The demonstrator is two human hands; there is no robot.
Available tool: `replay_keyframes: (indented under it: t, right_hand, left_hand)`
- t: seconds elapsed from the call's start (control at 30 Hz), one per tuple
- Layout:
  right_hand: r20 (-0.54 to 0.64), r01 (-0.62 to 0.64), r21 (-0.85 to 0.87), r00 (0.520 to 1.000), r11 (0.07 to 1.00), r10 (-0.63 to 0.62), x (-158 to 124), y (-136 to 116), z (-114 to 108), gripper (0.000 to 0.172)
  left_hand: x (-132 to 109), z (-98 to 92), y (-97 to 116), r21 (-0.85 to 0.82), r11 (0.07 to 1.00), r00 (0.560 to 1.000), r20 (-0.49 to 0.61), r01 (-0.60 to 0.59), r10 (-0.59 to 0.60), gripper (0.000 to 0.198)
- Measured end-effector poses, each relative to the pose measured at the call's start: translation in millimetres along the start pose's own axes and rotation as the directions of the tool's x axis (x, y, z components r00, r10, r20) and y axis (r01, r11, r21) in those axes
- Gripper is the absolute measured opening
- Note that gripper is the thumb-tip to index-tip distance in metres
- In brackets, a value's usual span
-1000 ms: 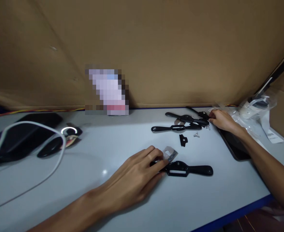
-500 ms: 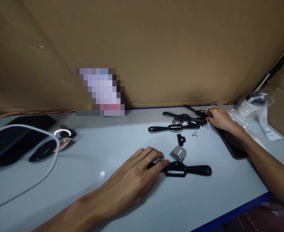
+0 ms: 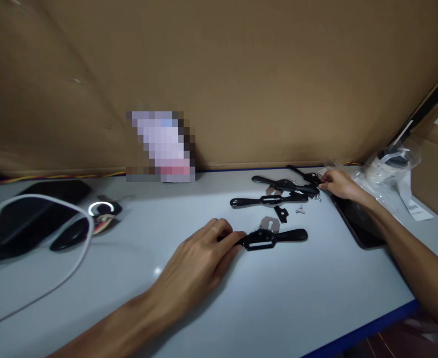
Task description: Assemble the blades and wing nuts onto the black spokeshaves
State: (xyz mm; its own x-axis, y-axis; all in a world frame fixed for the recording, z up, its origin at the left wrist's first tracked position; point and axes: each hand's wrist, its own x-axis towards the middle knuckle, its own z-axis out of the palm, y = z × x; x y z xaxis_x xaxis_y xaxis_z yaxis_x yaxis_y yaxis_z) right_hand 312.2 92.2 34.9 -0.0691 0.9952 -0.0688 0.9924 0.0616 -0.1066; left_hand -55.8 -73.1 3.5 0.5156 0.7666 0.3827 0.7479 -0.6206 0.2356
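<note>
My left hand (image 3: 204,253) is closed around the left handle of a black spokeshave body (image 3: 291,235), which has a slot in its middle. That body partly covers a flat grey blade (image 3: 270,223) with a keyhole slot. Just behind lie a small black cap iron (image 3: 282,214) and silver thumbscrews (image 3: 300,210). Two more spokeshave bodies, one in front (image 3: 241,202) and one behind (image 3: 265,180), lie with another blade (image 3: 273,191) partly under them. At the back right, my right hand (image 3: 340,185) pinches the end of a further black spokeshave body (image 3: 297,171); its fingertips partly hide the grip.
Under my right forearm lies a dark phone or tablet (image 3: 356,223). Clear plastic bags and a white roll (image 3: 383,166) stand at the back right. On the left are a black case (image 3: 36,214), a white cable (image 3: 88,238) and a dark round-ended object (image 3: 69,233). Cardboard (image 3: 259,89) walls the back.
My left hand has drawn its fingers in on the handle and shifted the near spokeshave body back and slightly left, over the blade. The right hand stays at nearly the same spot.
</note>
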Motion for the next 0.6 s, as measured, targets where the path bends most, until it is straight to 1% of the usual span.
replay_keyframes:
  t: [0.13, 0.23, 0.37, 0.47, 0.53, 0.6]
  right_hand:
    - [0.043, -0.007, 0.063, 0.999, 0.998, 0.005, 5.5, 7.8, 0.9, 0.028]
    - [0.03, -0.012, 0.099, 1.0, 0.995, 0.01, 8.6, 11.6, 2.2, 0.029]
    - [-0.04, -0.022, 0.127, 0.999, 0.992, 0.027, 9.7, 13.8, 2.0, 0.029]
    - [-0.12, -0.023, 0.144, 0.992, 0.989, 0.04, 5.5, 10.5, -1.5, 0.028]
    - [-0.174, 0.011, 0.163, 0.985, 0.986, 0.018, -0.9, 3.8, -5.5, 0.023]
    - [-0.204, 0.077, 0.189, 0.978, 0.979, -0.038, -10.8, -7.6, -10.4, 0.014]
  left_hand:
    - [3.0, -0.8, -10.7, 0.065, 0.995, 0.998, -0.004, 0.07, -0.07, 0.034]
    - [5.7, -2.7, -19.5, 0.126, 0.985, 0.993, -0.016, 0.116, -0.115, 0.034]
    - [9.0, -4.1, -27.3, 0.138, 0.981, 0.991, -0.033, 0.136, -0.133, 0.032]
    - [10.4, -3.4, -27.9, 0.129, 0.985, 0.993, -0.042, 0.116, -0.111, 0.03]
    - [11.1, -2.9, -26.9, 0.126, 0.988, 0.995, -0.042, 0.091, -0.086, 0.03]
    - [12.0, -3.0, -25.8, 0.097, 0.992, 0.996, -0.035, 0.079, -0.076, 0.03]
